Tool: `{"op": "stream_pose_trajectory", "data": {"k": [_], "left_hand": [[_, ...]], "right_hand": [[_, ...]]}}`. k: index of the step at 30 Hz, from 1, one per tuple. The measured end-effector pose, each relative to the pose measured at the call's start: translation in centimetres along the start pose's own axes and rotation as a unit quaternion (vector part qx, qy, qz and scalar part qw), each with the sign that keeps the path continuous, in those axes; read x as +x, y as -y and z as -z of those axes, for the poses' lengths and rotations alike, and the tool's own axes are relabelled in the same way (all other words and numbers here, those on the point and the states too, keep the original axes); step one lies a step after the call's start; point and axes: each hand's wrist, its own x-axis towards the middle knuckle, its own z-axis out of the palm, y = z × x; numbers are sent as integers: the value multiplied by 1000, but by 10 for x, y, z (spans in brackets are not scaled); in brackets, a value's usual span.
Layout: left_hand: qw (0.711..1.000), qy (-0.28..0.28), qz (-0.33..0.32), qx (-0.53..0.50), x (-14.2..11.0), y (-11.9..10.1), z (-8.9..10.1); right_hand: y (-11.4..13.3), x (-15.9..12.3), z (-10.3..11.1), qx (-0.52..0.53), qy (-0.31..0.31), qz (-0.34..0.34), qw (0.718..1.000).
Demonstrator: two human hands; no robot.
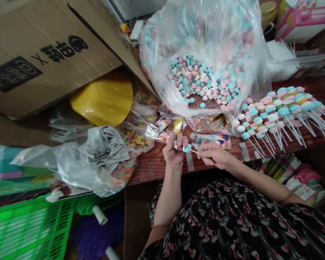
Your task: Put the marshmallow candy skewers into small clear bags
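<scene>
My left hand (pixel 173 148) is closed around the candies of a candy skewer, and a blue candy (pixel 187 148) shows just past its fingers. Clear plastic wrapping (pixel 153 132) juts out to the left of that hand; how far it covers the candies is hidden. With pinched fingers, my right hand (pixel 215 155) holds the white stick (pixel 194 151) of the same skewer. Behind the hands lies a printed clear packet (pixel 211 140). Gold twist ties (pixel 179 125) sit just beyond my left fingers.
A large clear bag (pixel 206 32) spills pink, blue and white candies at the back. Finished-looking candy skewers (pixel 280 108) are piled at right. Bags of ring candies (pixel 139 141), a grey plastic bag (pixel 103 148) and a cardboard box (pixel 51 76) crowd the left. A green basket (pixel 51 231) stands below.
</scene>
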Motion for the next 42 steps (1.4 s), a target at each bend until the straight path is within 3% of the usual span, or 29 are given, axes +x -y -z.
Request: {"op": "stream_pose_trajectory", "data": {"k": [4, 7, 9, 12, 14, 16, 18, 23, 30, 34, 36, 42], "left_hand": [[1000, 10, 19, 15, -1, -4, 8], [999, 32, 38, 21, -2, -6, 16], [997, 49, 52, 35, -3, -5, 20], [995, 63, 60, 47, -4, -3, 16], [996, 58, 51, 41, -5, -1, 8], [998, 49, 42, 21, -6, 2, -1], [999, 20, 27, -13, -7, 6, -11], [994, -81, 11, -72, -7, 17, -24], [992, -54, 35, -111, -8, 21, -27], [987, -98, 69, -111, -6, 19, -28], [982, -122, 104, -100, -4, 18, -28], [966, -147, 156, -147, -1, 20, -36]], "right_hand": [[6, -11, -2, -74, -3, 12, 997], [8, -19, -1, -215, -44, 71, 973], [6, -21, 1, -364, -104, 152, 913], [-2, -19, 4, -570, -171, 260, 760], [-8, -16, 4, -645, -190, 303, 676], [-13, -14, 1, -677, -202, 338, 621], [-17, -14, -4, -686, -210, 367, 592], [-25, -11, -14, -688, -181, 418, 564], [-17, -2, -2, -661, -223, 390, 601], [5, -3, 5, -659, -210, 381, 613], [19, -4, 9, -667, -216, 383, 601], [39, 4, 13, -745, -155, 399, 512]]}}
